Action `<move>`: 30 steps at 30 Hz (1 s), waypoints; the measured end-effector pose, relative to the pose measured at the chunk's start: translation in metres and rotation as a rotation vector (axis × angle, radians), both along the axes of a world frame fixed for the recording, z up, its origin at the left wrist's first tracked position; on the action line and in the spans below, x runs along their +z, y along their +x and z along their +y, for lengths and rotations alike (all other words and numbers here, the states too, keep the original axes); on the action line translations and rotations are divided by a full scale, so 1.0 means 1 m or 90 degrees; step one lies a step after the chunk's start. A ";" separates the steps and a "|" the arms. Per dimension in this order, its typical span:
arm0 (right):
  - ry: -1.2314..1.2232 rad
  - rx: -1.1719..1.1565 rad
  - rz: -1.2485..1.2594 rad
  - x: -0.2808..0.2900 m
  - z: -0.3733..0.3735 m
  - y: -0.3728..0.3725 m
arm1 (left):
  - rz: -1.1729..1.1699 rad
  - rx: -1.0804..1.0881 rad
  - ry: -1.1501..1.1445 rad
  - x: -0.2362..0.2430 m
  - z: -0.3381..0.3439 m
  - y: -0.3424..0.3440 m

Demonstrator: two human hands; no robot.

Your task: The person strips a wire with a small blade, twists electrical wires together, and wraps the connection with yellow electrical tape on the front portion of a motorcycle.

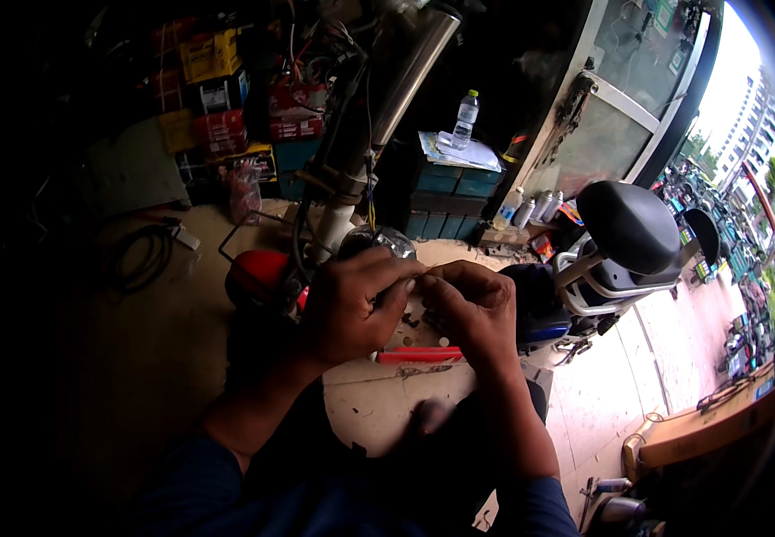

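Observation:
My left hand point(352, 302) and my right hand point(475, 309) meet in front of me, fingertips nearly touching. Both are closed in a pinch. Whatever sits between the fingertips is too small and dim to name. Just beyond them rises a tilted vehicle part with a shiny metal tube point(416, 76) and thin wires hanging along it. A red rounded part point(260, 276) lies at its foot, left of my left hand. Below my hands a red bar-shaped edge point(420, 355) shows near the floor, with small dark pieces close to it.
A scooter with a black seat point(627, 225) stands to the right. Behind, a water bottle point(465, 121) stands on papers over stacked teal blocks point(446, 219). Boxes point(219, 132) are piled at the back left; a black cable point(141, 259) coils on the floor. A wooden piece point(719, 425) lies lower right.

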State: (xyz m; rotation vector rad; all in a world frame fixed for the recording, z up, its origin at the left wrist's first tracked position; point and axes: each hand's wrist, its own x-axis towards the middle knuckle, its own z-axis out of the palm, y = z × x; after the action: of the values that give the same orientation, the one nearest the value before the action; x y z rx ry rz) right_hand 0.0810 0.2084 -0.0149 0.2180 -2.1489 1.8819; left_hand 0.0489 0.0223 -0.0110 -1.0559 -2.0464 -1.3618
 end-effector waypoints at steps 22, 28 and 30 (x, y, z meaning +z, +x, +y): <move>-0.278 0.211 -0.255 -0.007 0.016 -0.010 | -0.106 -0.049 -0.035 -0.003 -0.005 -0.005; -0.147 0.123 -0.181 -0.003 0.006 -0.006 | -0.133 -0.029 0.012 -0.009 -0.007 -0.011; -0.122 0.141 -0.144 -0.001 0.000 -0.004 | -0.133 -0.016 0.026 -0.008 -0.007 -0.010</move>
State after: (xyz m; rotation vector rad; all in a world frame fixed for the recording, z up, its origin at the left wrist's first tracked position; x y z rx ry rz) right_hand 0.0774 0.2082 -0.0155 0.2197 -2.1385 2.3243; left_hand 0.0392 0.0158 -0.0194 -0.9604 -2.1478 -1.5794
